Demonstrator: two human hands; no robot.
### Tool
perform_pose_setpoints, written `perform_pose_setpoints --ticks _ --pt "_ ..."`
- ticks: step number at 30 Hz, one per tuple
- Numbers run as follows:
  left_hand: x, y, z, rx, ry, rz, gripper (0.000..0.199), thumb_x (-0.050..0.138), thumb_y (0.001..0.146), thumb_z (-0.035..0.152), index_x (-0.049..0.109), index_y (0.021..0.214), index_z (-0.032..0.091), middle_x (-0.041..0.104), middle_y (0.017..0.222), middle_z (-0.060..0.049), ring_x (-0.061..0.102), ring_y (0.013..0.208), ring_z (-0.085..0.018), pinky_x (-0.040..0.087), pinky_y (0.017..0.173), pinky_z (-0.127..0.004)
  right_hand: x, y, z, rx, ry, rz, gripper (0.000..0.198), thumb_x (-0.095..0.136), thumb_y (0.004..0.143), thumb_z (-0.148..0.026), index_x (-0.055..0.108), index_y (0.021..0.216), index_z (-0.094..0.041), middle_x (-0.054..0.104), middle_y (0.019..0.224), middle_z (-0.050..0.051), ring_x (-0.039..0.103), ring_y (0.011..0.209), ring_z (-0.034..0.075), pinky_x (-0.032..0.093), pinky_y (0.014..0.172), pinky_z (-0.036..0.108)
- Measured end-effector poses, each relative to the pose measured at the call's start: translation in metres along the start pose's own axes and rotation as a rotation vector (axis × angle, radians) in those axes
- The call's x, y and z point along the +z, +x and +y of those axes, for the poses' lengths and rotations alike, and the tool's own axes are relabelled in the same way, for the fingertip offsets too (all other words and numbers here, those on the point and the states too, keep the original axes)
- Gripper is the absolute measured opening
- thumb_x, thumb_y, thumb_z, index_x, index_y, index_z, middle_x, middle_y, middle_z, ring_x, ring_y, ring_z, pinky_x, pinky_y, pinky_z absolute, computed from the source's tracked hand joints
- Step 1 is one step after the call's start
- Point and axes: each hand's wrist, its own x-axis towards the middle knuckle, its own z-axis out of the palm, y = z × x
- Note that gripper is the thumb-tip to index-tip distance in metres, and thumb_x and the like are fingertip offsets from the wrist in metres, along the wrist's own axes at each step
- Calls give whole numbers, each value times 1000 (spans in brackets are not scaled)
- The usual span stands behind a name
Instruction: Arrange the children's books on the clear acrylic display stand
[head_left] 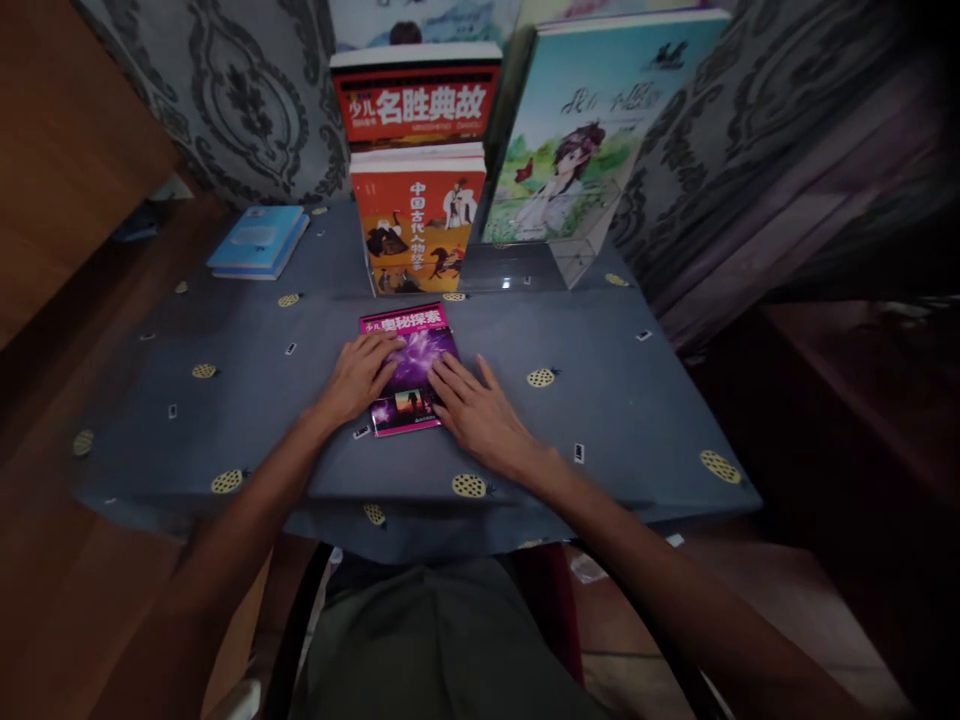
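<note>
A pink and purple book (416, 362) lies flat and closed on the table, its cover facing up with white Chinese lettering along the top. My left hand (360, 377) rests over its left edge with the fingers stretched out. From the right, my right hand (478, 408) lies on the cover's right edge, fingers extended and the thumb apart. Both palms face down, and neither hand grips the book. Just beyond it stands an orange book (420, 220) in a clear acrylic stand (525, 268).
Behind the orange book rises a red book (420, 105). A teal book (592, 130) leans in the stand's right side. Blue books (259, 240) lie stacked at the back left. A grey-blue cloth with pineapples covers the table (615, 420). Patterned curtains (247, 90) hang behind.
</note>
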Motion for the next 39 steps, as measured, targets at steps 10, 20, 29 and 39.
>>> perform_pose_setpoints --ticks 10,20,29,39 --pt "1 1 -2 15 22 18 35 41 103 31 61 131 21 63 135 -10 53 126 -24 41 102 -41 20 -4 -87 -231 66 -13 48 41 105 -30 43 148 -10 43 157 15 35 149 27 23 125 53" --pt "2 0 -1 -25 -2 8 35 42 103 32 61 131 23 62 137 -10 52 128 -25 39 104 -44 3 -34 -71 -50 153 -86 63 51 100 -35 34 155 -11 38 159 16 30 151 27 27 124 51" --pt "0 -1 0 -10 15 13 36 42 103 34 60 131 21 62 137 -11 52 127 -26 40 102 -42 -4 -71 -38 136 86 -41 64 44 102 -33 24 159 -13 36 160 17 31 150 29 26 121 60" --pt "2 -1 2 -17 38 28 33 44 102 30 61 129 22 61 138 -10 53 128 -26 43 102 -44 -18 -65 -31 181 134 45 46 40 104 -30 45 149 -20 56 147 13 53 135 29 36 115 61"
